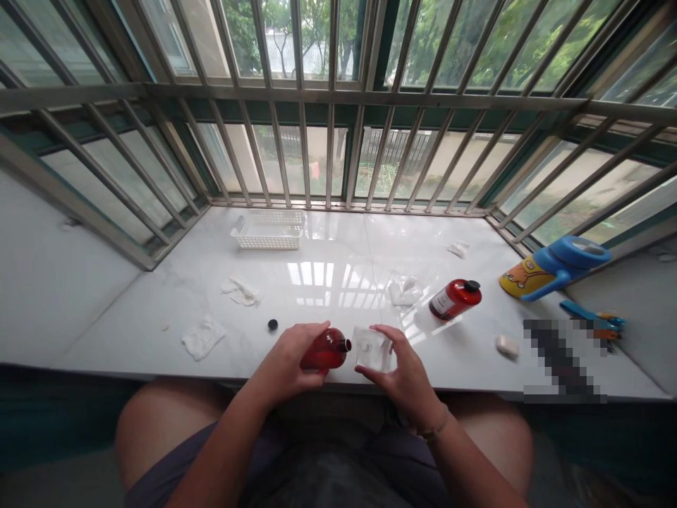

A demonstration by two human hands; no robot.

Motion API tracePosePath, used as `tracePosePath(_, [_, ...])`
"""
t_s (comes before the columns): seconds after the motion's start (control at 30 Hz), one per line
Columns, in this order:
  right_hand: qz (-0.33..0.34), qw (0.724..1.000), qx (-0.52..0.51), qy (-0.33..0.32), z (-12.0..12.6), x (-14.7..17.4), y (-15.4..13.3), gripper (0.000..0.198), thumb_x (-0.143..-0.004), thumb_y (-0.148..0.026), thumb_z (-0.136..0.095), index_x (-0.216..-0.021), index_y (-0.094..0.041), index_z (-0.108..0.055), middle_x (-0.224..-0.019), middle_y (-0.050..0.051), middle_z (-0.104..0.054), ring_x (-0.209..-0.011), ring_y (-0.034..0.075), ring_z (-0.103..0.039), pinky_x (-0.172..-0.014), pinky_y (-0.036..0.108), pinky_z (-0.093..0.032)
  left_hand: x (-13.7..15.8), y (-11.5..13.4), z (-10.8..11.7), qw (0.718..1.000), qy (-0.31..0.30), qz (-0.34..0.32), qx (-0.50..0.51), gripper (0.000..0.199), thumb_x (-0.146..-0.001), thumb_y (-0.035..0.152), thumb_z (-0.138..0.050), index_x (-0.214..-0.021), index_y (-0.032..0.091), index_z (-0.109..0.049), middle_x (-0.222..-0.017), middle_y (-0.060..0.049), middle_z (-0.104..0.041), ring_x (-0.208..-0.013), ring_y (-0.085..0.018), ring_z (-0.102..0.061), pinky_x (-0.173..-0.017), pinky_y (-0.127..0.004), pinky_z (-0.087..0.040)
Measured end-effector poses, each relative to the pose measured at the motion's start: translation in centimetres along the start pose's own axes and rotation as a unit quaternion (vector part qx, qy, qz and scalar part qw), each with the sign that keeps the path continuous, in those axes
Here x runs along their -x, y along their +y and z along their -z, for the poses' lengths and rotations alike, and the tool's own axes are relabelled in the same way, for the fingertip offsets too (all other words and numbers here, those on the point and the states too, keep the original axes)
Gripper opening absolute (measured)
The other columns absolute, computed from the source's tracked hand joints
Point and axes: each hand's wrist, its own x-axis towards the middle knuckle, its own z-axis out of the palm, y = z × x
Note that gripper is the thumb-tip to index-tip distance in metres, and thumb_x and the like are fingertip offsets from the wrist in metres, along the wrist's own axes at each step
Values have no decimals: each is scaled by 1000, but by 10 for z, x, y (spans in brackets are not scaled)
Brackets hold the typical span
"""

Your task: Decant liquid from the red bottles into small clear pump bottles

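Note:
My left hand [296,356] is closed around a red translucent bottle [328,347], tilted so that its uncapped black neck points right. Fingers of my right hand [399,363] grip a clear square container [371,348] by its sides, close beside the bottle's mouth. Whether anything is inside the container, I cannot tell. On the counter, left of the bottle, lies a small black cap [273,324]. A second red bottle [455,300], with a white label and a black cap on, stands to the right.
On the white counter [338,247] are a white basket [269,231], crumpled white tissues [204,337], a clear plastic wrapper [405,290] and a pale, soap-like lump [507,346]. At right stand a blue-and-yellow flask [553,268] and a blue-orange tool [595,321]. Window bars [331,148] border the back.

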Motion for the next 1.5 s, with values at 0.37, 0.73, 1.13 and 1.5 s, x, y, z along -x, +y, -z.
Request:
tracePosePath(0.37, [34,999,7,-19,-2,-1,2,73,-86,-41,-88,-148,-31,-52,-136,11,-67,-128,33,-66,-109,53,-59,-3,6,1,999,-32,-6,-29,94,-74,11,-77,-159,32,-44,-147,-10,-62,-133,-33,-60,-116,-52,-51])
tracePosePath(0.73, [67,995,43,-52,8,-9,-3,73,-89,-36,-86,-151,-31,-49,-136,12,-66,-128,33,-65,-110,54,-58,-2,10,3,999,-46,-3,-11,91,-77,15,-76,-160,31,-42,-149,-10,-61,-134,-33,-60,-117,-52,-50])
tracePosePath(1.13, [78,991,71,-87,17,-15,0,75,-90,-31,-84,-155,-32,-45,-139,12,-64,-131,33,-63,-112,56,-57,-5,4,-8,999,-47,19,-14,95,-74,39,-95,-155,30,-46,-141,-11,-66,-125,-35,-64,-108,-53,-53])
tracePosePath(1.5, [100,986,85,-101,25,-24,-13,74,-90,-24,-81,-155,-34,-48,-136,11,-67,-127,34,-65,-107,55,-60,-7,2,-12,1000,-20,18,-1,87,-73,39,-96,-149,30,-52,-139,-10,-69,-124,-34,-67,-107,-51,-54])
